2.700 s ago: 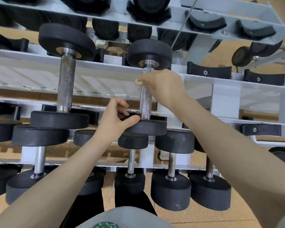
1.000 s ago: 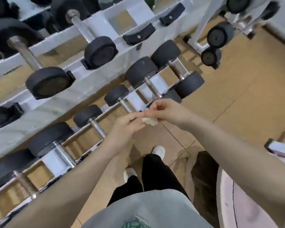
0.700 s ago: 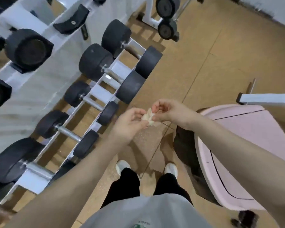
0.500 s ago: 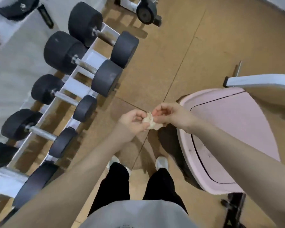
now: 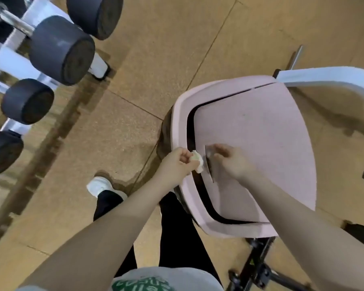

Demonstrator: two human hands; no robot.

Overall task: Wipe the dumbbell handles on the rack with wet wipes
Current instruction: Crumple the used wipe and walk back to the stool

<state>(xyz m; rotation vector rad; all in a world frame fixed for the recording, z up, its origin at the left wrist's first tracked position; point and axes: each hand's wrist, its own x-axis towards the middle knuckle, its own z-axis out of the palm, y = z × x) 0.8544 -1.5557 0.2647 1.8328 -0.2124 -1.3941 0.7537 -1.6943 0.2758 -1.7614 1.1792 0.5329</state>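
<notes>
The wipe (image 5: 198,163) (crumpled, judged soft, light and limp) is pinched in the curled fingers of the left hand (image 5: 180,162), over the rim of the pink bin (image 5: 183,114). It is best gripped as a wad. The right hand (image 5: 229,162) is relaxed, fingers loosely extended, pressing the bin's lid (image 5: 261,131). Dumbbells (image 5: 61,49) are seated on the rack (image 5: 11,64) at left, above a cork-toned floor (image 5: 114,133).

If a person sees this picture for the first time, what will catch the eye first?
Probably the large pink bin at right, where the right hand pushes its swing flap inward. Beside it, at the bin's rim, the left hand grips a crumpled wet wipe. At upper left, dark dumbbells lie on a white rack.
</notes>
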